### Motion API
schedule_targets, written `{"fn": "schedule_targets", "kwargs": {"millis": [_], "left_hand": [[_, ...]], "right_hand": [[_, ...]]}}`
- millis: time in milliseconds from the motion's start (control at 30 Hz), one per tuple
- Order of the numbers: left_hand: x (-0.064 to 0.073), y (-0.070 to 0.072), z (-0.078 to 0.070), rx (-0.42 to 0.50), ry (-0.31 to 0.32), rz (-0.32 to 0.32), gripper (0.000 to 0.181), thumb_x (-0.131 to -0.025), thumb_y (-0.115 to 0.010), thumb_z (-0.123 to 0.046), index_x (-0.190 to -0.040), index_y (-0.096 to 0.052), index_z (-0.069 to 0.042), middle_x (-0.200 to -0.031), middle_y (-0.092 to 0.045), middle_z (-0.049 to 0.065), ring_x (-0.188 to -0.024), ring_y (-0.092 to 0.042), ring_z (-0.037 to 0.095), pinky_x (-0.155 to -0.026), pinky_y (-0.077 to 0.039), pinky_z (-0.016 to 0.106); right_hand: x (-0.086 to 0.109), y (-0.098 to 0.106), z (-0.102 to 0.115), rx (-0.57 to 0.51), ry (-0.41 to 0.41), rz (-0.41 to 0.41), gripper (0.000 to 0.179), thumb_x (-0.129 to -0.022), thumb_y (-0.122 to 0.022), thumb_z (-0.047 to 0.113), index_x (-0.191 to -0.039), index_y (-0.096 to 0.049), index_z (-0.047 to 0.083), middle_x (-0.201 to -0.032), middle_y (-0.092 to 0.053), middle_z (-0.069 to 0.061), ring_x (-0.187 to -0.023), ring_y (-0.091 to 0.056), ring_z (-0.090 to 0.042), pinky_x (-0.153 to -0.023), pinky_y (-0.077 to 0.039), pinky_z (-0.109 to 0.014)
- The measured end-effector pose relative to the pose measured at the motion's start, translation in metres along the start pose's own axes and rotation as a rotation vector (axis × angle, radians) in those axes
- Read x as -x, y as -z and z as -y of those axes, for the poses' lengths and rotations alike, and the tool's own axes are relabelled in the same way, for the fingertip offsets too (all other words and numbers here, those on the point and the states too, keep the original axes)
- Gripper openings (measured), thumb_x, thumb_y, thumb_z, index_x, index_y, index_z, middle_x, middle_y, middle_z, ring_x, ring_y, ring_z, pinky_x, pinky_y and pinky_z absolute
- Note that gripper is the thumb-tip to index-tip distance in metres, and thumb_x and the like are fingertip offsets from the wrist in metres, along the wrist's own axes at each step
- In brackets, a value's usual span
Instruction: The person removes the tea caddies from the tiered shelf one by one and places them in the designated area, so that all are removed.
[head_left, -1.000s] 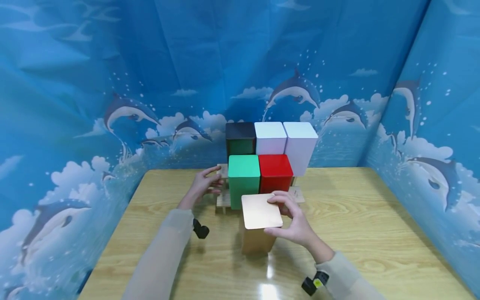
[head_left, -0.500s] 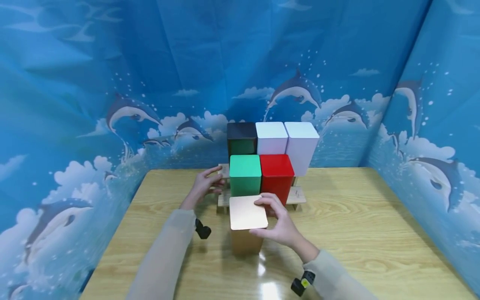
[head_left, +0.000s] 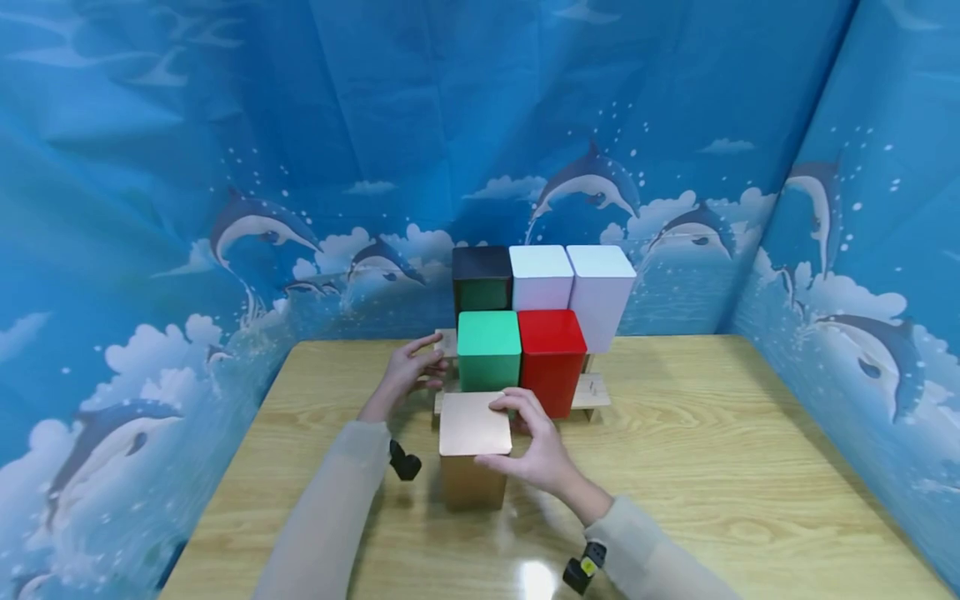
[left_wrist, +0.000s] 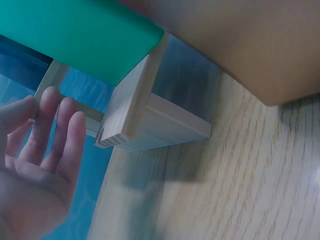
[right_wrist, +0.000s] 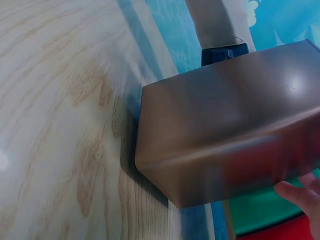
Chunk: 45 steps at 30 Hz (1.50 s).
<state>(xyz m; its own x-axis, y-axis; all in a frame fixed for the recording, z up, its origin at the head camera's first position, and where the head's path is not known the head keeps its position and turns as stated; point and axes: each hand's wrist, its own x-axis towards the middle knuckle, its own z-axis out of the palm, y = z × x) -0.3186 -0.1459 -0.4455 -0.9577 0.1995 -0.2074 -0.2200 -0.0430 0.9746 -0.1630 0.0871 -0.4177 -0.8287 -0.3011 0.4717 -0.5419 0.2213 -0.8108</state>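
My right hand [head_left: 536, 446] holds a tall copper-coloured tin [head_left: 474, 482] by its top, thumb on the near side and fingers behind. The tin is upright in front of the two-step wooden stand, its base just over the table in the right wrist view. At the stand's left end, my left hand [left_wrist: 47, 155] pinches the upper step's edge between thumb and fingers. A green tin [head_left: 489, 342] and a red tin [head_left: 552, 367] stand side by side on the wooden stand's [head_left: 592, 390] lower step. The copper tin overlaps the green one's lower part in the head view.
Behind them, on the upper step, are a black tin [head_left: 482, 271] and two white tins [head_left: 542, 267]. The wood-grain table [head_left: 720, 475] stretches to both sides. A blue dolphin-print sheet [head_left: 420, 125] hangs around the back and sides.
My right hand has carried the copper tin leftward, from in front of the red tin's left side to in front of the green tin. My left hand has stayed at the stand.
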Motion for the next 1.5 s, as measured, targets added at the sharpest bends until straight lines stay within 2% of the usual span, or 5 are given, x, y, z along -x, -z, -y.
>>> {"fn": "schedule_targets", "kwargs": {"millis": [300, 600, 833, 1133, 1500], "left_hand": [[0.002, -0.003, -0.001, -0.028, -0.024, -0.012, 0.046, -0.093, -0.058, -0.015, -0.138, -0.046, -0.016, -0.094, -0.068, 0.012, -0.090, -0.064, 0.027, -0.088, -0.046, 0.053], [0.001, -0.003, 0.001, -0.031, -0.011, -0.046, 0.045, -0.093, -0.059, -0.016, -0.136, -0.048, -0.018, -0.094, -0.068, 0.014, -0.089, -0.065, 0.027, -0.087, -0.046, 0.053], [-0.015, 0.001, 0.018, -0.043, -0.031, -0.093, 0.041, -0.090, -0.063, -0.020, -0.130, -0.055, -0.024, -0.092, -0.068, 0.012, -0.083, -0.066, 0.024, -0.080, -0.051, 0.049], [-0.014, 0.000, 0.021, -0.022, -0.046, -0.080, 0.041, -0.090, -0.064, -0.019, -0.129, -0.056, -0.023, -0.088, -0.069, 0.011, -0.081, -0.066, 0.023, -0.078, -0.052, 0.048], [-0.015, 0.001, 0.021, -0.015, -0.059, -0.075, 0.041, -0.090, -0.063, -0.019, -0.130, -0.056, -0.023, -0.088, -0.069, 0.011, -0.080, -0.066, 0.022, -0.079, -0.052, 0.049]], "right_hand": [[-0.002, -0.008, -0.005, -0.007, 0.017, 0.026, 0.056, -0.069, -0.082, 0.010, -0.116, -0.053, 0.001, -0.126, -0.044, -0.019, -0.111, -0.045, -0.026, -0.082, -0.052, -0.037], [-0.001, -0.010, -0.005, 0.017, -0.046, 0.056, 0.058, -0.071, -0.082, 0.015, -0.119, -0.051, 0.005, -0.131, -0.040, -0.016, -0.117, -0.041, -0.025, -0.087, -0.049, -0.040], [0.004, -0.013, -0.047, 0.088, 0.059, 0.068, 0.065, -0.074, -0.080, 0.028, -0.129, -0.047, 0.021, -0.136, -0.037, -0.002, -0.122, -0.038, -0.021, -0.091, -0.047, -0.039], [0.011, -0.008, -0.051, 0.043, 0.149, 0.071, 0.069, -0.074, -0.079, 0.010, -0.133, -0.045, 0.009, -0.135, -0.037, -0.012, -0.123, -0.037, -0.024, -0.091, -0.047, -0.039], [0.013, 0.013, -0.016, 0.024, 0.203, 0.056, 0.055, -0.074, -0.072, -0.007, -0.123, -0.047, -0.012, -0.124, -0.044, -0.028, -0.111, -0.046, -0.037, -0.088, -0.048, -0.041]]}}
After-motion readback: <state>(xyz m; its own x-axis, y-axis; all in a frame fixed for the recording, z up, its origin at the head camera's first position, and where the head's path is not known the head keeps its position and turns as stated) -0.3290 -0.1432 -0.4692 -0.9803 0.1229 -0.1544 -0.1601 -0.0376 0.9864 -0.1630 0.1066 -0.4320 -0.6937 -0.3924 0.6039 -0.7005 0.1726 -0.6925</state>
